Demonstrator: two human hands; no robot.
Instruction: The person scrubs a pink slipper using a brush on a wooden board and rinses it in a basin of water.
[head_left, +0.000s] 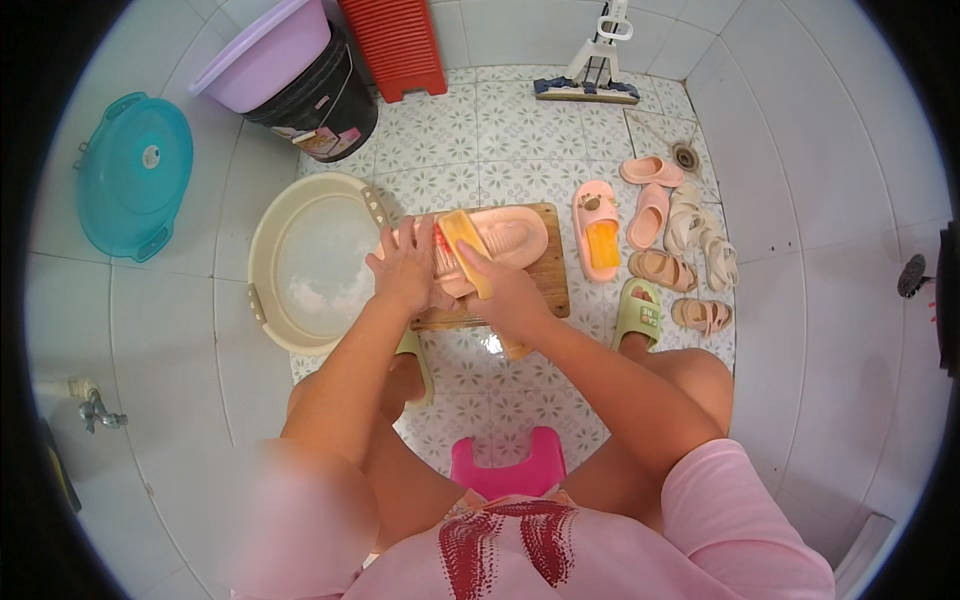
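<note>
A pink slipper (517, 229) lies across a wooden board (553, 277) on the tiled floor. My left hand (405, 270) presses on the slipper's left part with its fingers spread. In my right hand (506, 292) is a yellow scrub brush with red bristles (459, 229), held against the slipper near my left fingers. Part of another pink slipper seems to lie under my hands; its outline is partly hidden. To the right of the board stands a pink slipper with charms (592, 202), and an orange-yellow bar (602, 245), probably soap, rests in it.
A beige basin (266, 300) of cloudy water adjoins the board's left side. Small pink slippers (646, 217) and beige sandals (664, 270) stand at the right. Behind are a black bucket (352, 112), a red washboard-like panel (397, 45) and a mop (589, 90). A pink stool (510, 476) is beneath me.
</note>
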